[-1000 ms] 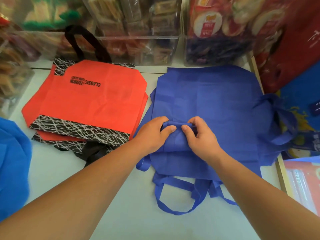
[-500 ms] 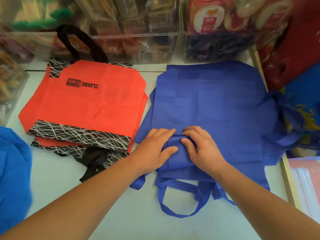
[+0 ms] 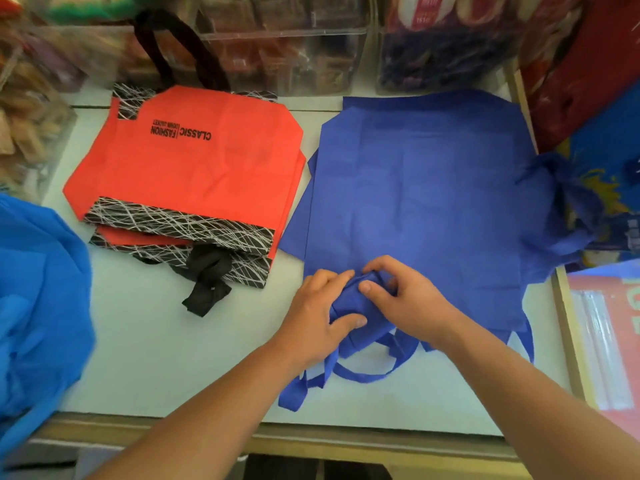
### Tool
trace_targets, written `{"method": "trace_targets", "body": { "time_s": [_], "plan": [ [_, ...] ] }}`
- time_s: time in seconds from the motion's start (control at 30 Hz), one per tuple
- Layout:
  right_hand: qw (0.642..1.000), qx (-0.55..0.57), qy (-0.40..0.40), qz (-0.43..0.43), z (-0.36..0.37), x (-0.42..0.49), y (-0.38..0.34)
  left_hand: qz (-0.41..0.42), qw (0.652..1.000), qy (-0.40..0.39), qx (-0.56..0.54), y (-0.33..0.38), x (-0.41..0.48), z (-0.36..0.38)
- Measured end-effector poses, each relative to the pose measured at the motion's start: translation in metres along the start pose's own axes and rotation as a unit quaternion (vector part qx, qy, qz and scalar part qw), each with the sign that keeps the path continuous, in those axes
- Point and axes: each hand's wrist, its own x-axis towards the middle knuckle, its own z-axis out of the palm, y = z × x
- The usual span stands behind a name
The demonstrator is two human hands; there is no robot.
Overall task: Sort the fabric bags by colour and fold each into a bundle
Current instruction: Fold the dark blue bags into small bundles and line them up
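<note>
Both hands curled on blue bag roll [image 3: 349, 299], wrists low.

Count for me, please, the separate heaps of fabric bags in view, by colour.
Orange: 1, the orange stack.
Dark blue: 3, the flat pile, the bundle gripped by left hand and right hand, the bunched heap.
Light blue: 1, the light blue heap.
Total: 5

one head-worn wide-angle view looks forward and steeply down, close over the table [image 3: 156, 358] and forearms.
</note>
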Motion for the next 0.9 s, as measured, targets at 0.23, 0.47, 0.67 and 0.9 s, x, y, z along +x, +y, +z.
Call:
{"method": "trace_targets", "body": {
  "time_s": [0.23, 0.47, 0.67, 0.9],
  "plan": [
    [0.989, 0.138, 0.031, -0.039, -0.008, -0.045, -0.028, -0.014, 0.999, 0.019, -0.031, 0.041, -0.032, -0.006],
    [0.974, 0.145, 0.105, -0.137, -0.035, -0.115, -0.097, -0.024, 0.995, -0.008, -0.101, 0.133, -0.073, -0.067],
    [0.978, 0.118, 0.108, -0.136, -0.062, -0.168, -0.149, -0.010, 0.975, 0.134, -0.176, 0.199, -0.129, -0.102],
    [0.951, 0.289, 0.018, -0.105, -0.059, -0.206, -0.166, 0.000, 0.941, 0.243, -0.237, 0.211, -0.160, -0.138]
  ]
}}
